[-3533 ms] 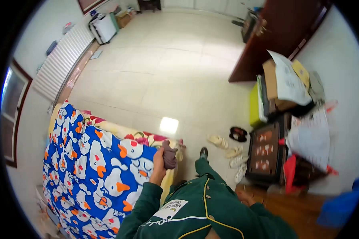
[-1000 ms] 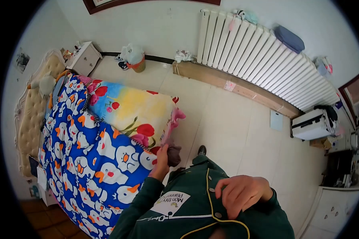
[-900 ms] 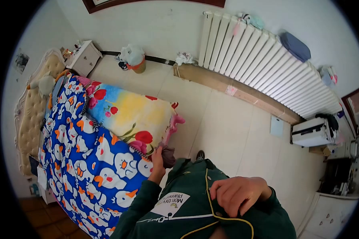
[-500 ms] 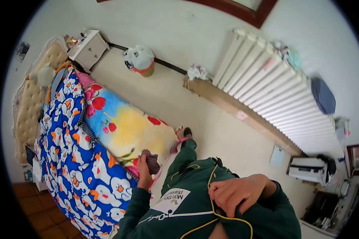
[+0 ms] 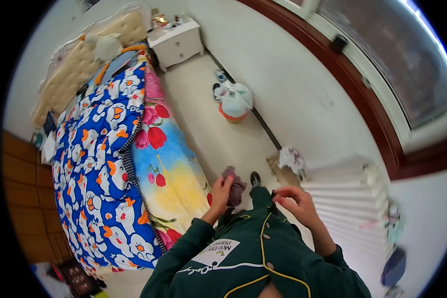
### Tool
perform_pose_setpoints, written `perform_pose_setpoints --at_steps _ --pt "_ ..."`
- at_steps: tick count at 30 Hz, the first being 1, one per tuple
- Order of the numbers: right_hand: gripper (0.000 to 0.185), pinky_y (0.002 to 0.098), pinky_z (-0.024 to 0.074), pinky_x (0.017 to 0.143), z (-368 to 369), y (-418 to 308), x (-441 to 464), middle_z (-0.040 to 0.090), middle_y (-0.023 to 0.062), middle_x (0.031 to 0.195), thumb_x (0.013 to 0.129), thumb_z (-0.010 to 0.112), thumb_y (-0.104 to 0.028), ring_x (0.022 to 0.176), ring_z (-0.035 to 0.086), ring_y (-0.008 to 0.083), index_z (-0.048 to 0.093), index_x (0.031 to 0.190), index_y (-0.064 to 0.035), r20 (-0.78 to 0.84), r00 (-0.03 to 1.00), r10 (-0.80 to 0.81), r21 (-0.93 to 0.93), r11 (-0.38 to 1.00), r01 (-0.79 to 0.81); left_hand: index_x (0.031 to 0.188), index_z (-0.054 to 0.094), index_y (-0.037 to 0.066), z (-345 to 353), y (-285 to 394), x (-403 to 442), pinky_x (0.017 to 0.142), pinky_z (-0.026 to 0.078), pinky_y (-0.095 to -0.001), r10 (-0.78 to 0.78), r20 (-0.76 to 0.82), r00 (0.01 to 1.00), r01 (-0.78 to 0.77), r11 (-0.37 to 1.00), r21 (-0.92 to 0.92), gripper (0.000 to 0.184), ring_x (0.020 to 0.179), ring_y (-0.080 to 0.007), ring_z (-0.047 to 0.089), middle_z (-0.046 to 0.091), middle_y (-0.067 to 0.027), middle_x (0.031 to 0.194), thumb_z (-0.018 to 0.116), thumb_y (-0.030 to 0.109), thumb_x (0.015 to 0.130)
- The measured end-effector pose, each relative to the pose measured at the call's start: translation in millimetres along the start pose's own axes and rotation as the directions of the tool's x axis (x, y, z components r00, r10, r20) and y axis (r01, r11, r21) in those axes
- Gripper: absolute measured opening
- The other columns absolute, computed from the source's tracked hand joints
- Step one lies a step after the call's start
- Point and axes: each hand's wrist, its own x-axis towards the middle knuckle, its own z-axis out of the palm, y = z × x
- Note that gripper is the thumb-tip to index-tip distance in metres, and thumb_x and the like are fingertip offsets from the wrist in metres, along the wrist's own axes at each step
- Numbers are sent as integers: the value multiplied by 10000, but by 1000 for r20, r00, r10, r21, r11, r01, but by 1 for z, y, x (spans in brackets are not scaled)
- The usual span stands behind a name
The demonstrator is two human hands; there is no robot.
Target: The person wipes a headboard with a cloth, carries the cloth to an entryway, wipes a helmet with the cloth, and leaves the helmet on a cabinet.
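A crumpled mauve-brown cloth [image 5: 237,191] hangs from my left hand [image 5: 220,192], whose fingers are closed around its upper part. That hand is in front of me, beside the edge of the bed. My right hand [image 5: 297,202] is raised near the lower front edge of the green pajama top [image 5: 278,248] I wear. Its thumb and fingers come together by a small dark bit at the edge, and what they pinch cannot be made out. The top has yellow piping and buttons down its front.
A bed with a blue duck-print quilt [image 5: 99,198] and a floral sheet [image 5: 171,169] stands at left. Beyond are a white nightstand [image 5: 176,44] and a bag-lined bin [image 5: 236,102]. A white radiator [image 5: 337,208] runs along the right, below a window [image 5: 392,54].
My view has swung toward the nightstand and window. My right hand has left the chest buttons and moved forward to the lower edge of the top. My left hand still holds the cloth.
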Motion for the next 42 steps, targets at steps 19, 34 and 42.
perform_pose_setpoints --at_steps 19,34,42 --pt "180 232 452 586 56 11 475 523 38 814 895 504 -201 669 514 99 484 933 -26 452 889 72 -33 997 -64 945 585 -2 -65 168 241 610 413 -204 319 -406 856 -272 947 171 238 701 -60 493 582 -9 780 627 195 818" --pt "236 215 432 537 132 -65 803 600 67 697 892 502 -176 581 530 74 579 1035 -5 474 863 -176 -416 819 396 1044 491 48 -207 390 463 705 451 -229 225 -231 947 -260 956 -136 349 831 -103 543 560 -41 942 674 149 765" --pt "327 285 438 637 164 -129 987 587 82 778 728 694 -275 698 556 165 611 972 -74 776 612 149 -412 855 314 989 548 45 -265 483 603 698 426 -211 312 -462 830 -384 921 -67 218 826 -82 525 557 -13 904 575 36 773"
